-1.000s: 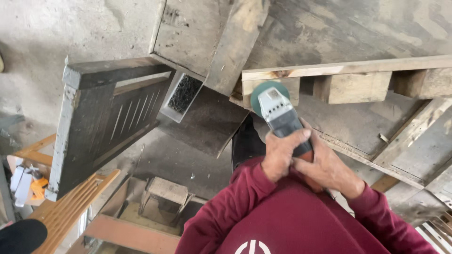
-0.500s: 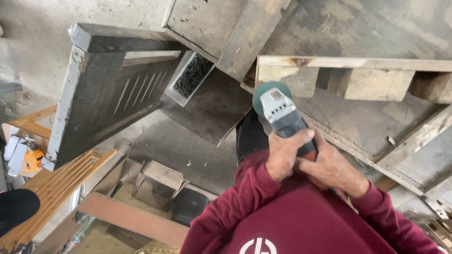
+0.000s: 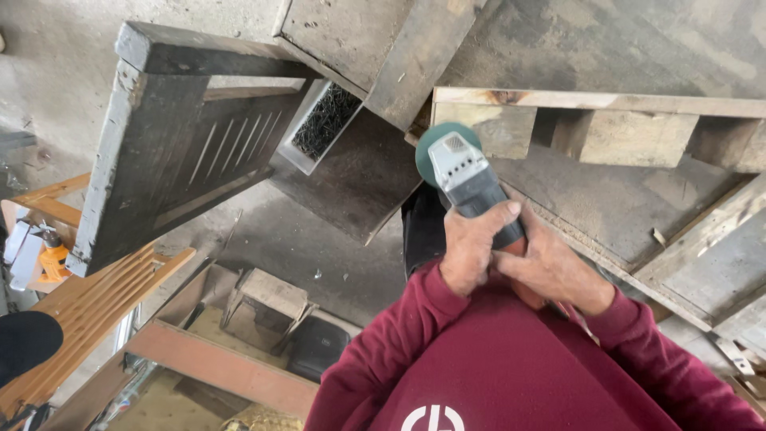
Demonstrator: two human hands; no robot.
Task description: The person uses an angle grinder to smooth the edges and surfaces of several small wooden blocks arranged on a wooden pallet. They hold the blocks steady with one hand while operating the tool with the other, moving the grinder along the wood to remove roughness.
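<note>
While both hands, the left hand and right hand, close tightly round a grey-and-green angle grinder at the near edge of a rough wooden pallet, a snagging disc could kick it back.

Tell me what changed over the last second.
Little changed: the grey-and-green angle grinder slid slightly left in the picture, as did the pale wooden pallet. Left hand and right hand stayed clasped on its handle; the dark slatted panel stayed put.

Maroon long-sleeved sweatshirt, white emblem on front, possibly logo.
</note>
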